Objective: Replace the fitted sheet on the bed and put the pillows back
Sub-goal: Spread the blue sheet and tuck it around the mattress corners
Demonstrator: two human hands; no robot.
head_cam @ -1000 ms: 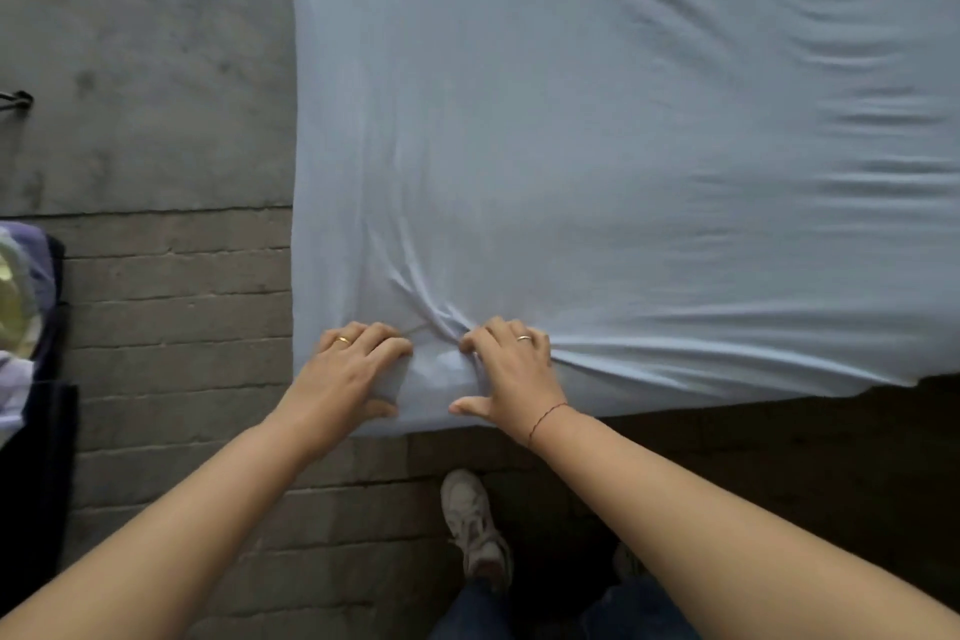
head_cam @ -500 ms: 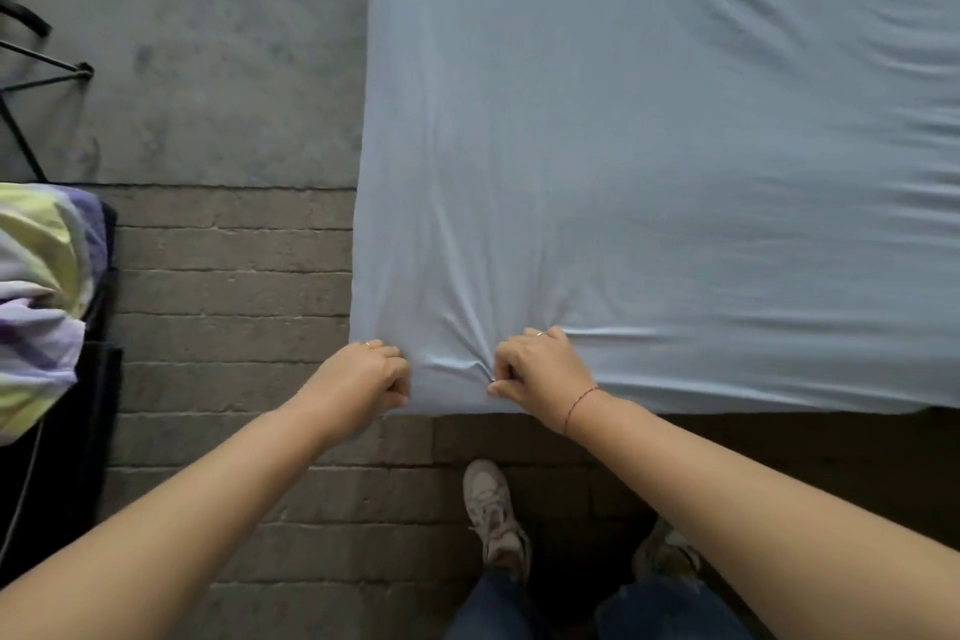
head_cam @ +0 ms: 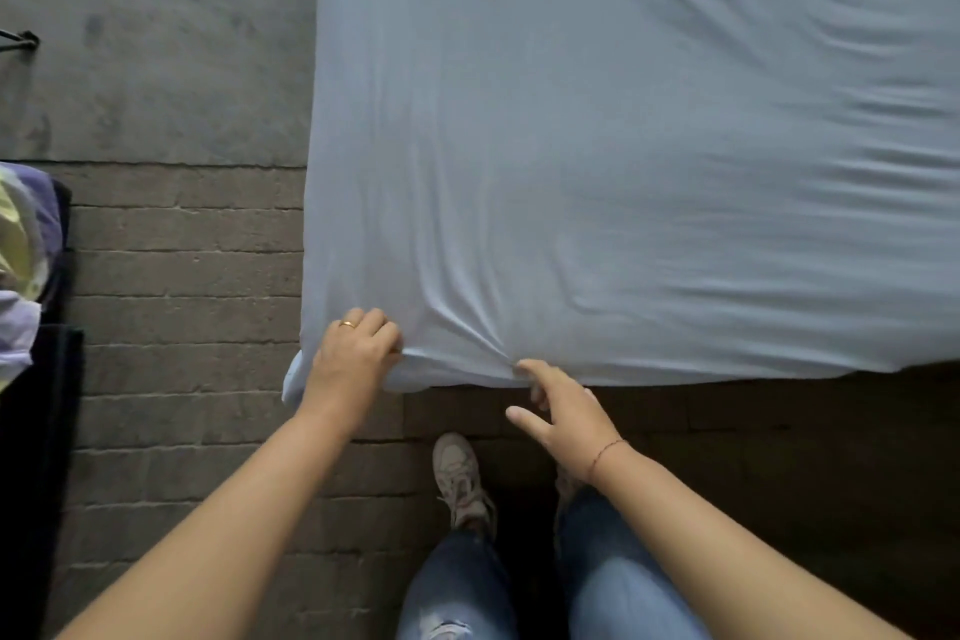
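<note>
A pale blue fitted sheet (head_cam: 597, 146) covers the mattress, which fills the upper right of the head view, with creases fanning out from its near left corner. My left hand (head_cam: 350, 361) lies over that corner, fingers curled round the sheet's edge. My right hand (head_cam: 563, 413) is just off the near edge, fingers loose and spread, one fingertip touching the sheet's hem. No pillows are in view.
Grey carpet (head_cam: 156, 42) and a brick-patterned floor (head_cam: 182, 276) lie left of the bed. A bundle of yellow and lilac bedding (head_cam: 21, 255) sits on a dark seat at the left edge. My shoe (head_cam: 457, 473) and jeans are below the bed's near edge.
My right hand let go of the bunched sheet and drew back off the edge with fingers spread. My left hand moved up onto the corner. The folds between the hands flattened.
</note>
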